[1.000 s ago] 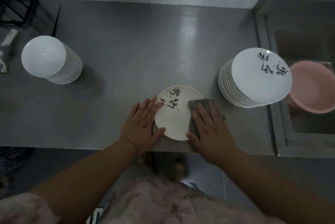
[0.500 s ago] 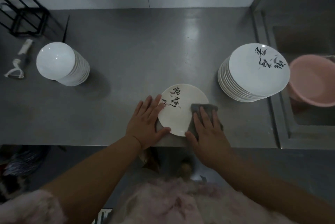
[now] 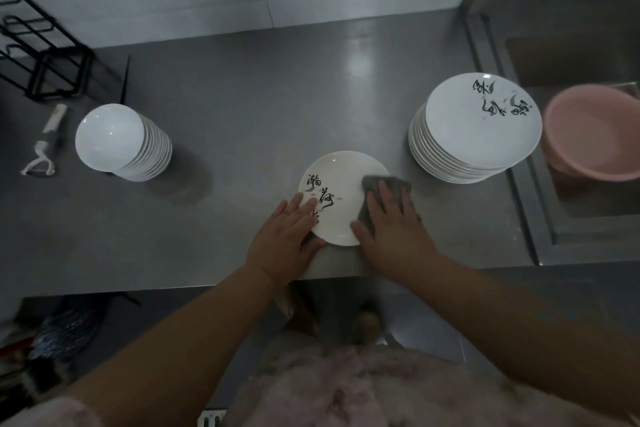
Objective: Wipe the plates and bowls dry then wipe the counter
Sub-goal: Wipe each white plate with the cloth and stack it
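Pressing flat, the right hand (image 3: 391, 229) pins a cloth (image 3: 388, 189) (grey) on the plate (image 3: 341, 181); left hand (image 3: 282, 236) steadies its rim, fingers straight.

A white plate (image 3: 341, 194) with black script lies flat near the bench (image 3: 242, 115) front edge; a grey cloth (image 3: 386, 191) covers its right rim. Plate stack (image 3: 474, 129) stands right; bowl stack (image 3: 121, 142) left.

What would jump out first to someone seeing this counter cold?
The single plate at the counter's near edge, steadied by the left hand while the right hand presses a grey cloth on it. Then the stack of plates at right and the stack of bowls at left.
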A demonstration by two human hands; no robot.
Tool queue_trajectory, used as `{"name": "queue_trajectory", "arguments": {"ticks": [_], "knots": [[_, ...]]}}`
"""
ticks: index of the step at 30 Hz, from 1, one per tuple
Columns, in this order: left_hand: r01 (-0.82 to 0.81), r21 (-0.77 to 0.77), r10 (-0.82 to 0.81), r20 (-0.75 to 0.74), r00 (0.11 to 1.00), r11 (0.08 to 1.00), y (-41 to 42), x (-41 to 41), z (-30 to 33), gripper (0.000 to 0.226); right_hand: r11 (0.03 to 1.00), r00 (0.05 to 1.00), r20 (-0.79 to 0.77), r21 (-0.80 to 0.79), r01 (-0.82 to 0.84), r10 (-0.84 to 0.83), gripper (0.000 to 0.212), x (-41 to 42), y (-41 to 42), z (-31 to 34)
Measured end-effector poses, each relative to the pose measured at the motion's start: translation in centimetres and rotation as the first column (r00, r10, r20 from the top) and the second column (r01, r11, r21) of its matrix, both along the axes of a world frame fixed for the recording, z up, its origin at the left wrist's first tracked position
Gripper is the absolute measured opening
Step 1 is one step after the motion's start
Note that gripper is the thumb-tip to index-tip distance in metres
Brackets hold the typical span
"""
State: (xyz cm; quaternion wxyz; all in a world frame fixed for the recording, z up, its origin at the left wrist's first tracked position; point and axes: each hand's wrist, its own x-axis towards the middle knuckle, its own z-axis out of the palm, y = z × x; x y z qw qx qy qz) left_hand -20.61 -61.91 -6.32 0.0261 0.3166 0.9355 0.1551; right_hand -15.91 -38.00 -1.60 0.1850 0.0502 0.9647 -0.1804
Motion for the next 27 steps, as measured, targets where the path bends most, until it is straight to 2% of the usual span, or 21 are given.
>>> {"name": "queue_trajectory", "arguments": {"ticks": [2, 4, 7, 11, 13, 17, 21, 24, 27], "knots": [[-0.027, -0.007, 0.027, 0.001, 1.000, 1.000, 0.3, 0.2, 0.1, 0.053, 0.999, 0.998, -0.027, 0.015, -0.051, 0.051, 0.079, -2.8, 1.4, -0.4], [-0.066, -0.006, 0.066, -0.005, 0.998, 0.998, 0.5, 0.5, 0.2, 0.051, 0.995, 0.996, -0.020, 0.032, -0.090, 0.091, 0.085, -3.4, 1.9, -0.7], [-0.117, -0.015, 0.117, -0.034, 0.993, 0.993, 1.1, 1.5, 0.5, 0.046, 0.998, 0.999, 0.005, 0.032, -0.049, 0.049, 0.092, 0.5, 0.3, -0.1], [-0.067, -0.057, 0.063, -0.076, 0.995, 0.996, 2.1, 2.2, 2.3, 0.045, 0.992, 0.989, 0.083, -0.034, -0.118, 0.121, 0.101, 3.4, 0.0, 0.7], [-0.034, -0.080, 0.028, -0.072, 0.997, 0.996, 1.8, 1.6, 2.9, 0.048, 0.990, 0.990, 0.011, -0.030, -0.141, 0.141, 0.103, 1.0, 1.4, 0.5], [-0.045, -0.057, 0.039, -0.092, 0.995, 0.997, 1.2, 0.6, 2.8, 0.037, 0.977, 0.976, -0.063, 0.051, -0.207, 0.210, 0.088, -2.9, 3.6, -0.7], [-0.083, -0.034, 0.079, -0.097, 0.992, 0.996, 2.0, 1.2, 2.1, 0.034, 0.999, 0.999, -0.020, 0.013, -0.034, 0.034, 0.090, 1.5, -0.3, -0.7], [-0.074, -0.018, 0.072, -0.094, 0.993, 0.997, 1.8, 1.5, 1.7, 0.034, 0.994, 0.994, 0.017, 0.000, -0.108, 0.108, 0.094, 3.7, -1.4, -0.5], [-0.053, -0.040, 0.049, -0.114, 0.992, 0.998, 1.7, 1.8, 1.4, 0.032, 0.983, 0.985, -0.023, 0.072, -0.171, 0.173, 0.093, 0.1, 1.4, -1.9]]}}
